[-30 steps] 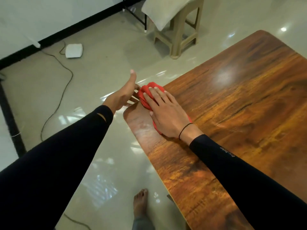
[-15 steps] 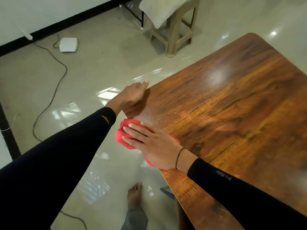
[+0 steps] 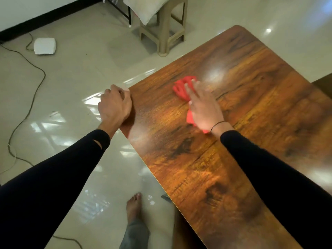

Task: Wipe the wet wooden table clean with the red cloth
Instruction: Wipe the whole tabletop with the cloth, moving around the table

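The cloth (image 3: 182, 89) has swept from the bench's (image 3: 251, 144) near-left edge, where it overhung half a second ago, inward toward the middle; the right hand (image 3: 203, 106) presses it flat with straight fingers, blurred mid-stroke; the left hand (image 3: 115, 105) has come down onto the corner, fingers curled over the edge, seemingly bracing; so the edge looks done and wiping moves to the centre, far side probably remaining; counted: one cloth, one bench, two hands, one stool (image 3: 167, 33), one bare foot (image 3: 133, 205)
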Motion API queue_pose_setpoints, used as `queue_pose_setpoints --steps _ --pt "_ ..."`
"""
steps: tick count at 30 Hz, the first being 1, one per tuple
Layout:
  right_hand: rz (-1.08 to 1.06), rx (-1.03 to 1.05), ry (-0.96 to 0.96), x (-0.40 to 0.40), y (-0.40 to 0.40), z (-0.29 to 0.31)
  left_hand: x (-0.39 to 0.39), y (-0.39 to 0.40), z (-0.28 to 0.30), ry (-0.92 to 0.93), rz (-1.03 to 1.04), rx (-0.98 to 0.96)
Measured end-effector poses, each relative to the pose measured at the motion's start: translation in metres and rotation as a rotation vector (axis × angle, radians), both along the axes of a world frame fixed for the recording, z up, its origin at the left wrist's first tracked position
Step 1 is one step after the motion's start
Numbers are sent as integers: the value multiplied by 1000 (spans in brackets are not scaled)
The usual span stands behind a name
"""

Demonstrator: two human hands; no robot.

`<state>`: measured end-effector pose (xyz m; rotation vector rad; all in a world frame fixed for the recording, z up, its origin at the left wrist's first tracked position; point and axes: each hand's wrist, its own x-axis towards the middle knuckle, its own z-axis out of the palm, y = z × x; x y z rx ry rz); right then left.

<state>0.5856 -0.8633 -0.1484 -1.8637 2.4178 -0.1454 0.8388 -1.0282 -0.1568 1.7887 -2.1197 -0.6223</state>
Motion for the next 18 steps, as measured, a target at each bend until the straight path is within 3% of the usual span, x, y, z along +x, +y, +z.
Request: queue_pose_setpoints --steps 4,9,18 --pt "-255 -39 -28 -35 -2 2 -18 21 11 21 -106 -68" --pt "-302 4 -14 -7 -3 -2 -33 41 15 -5 -213 -84" --pt "250 -9 4 136 98 -13 -19 58 22 76 -50 -33"
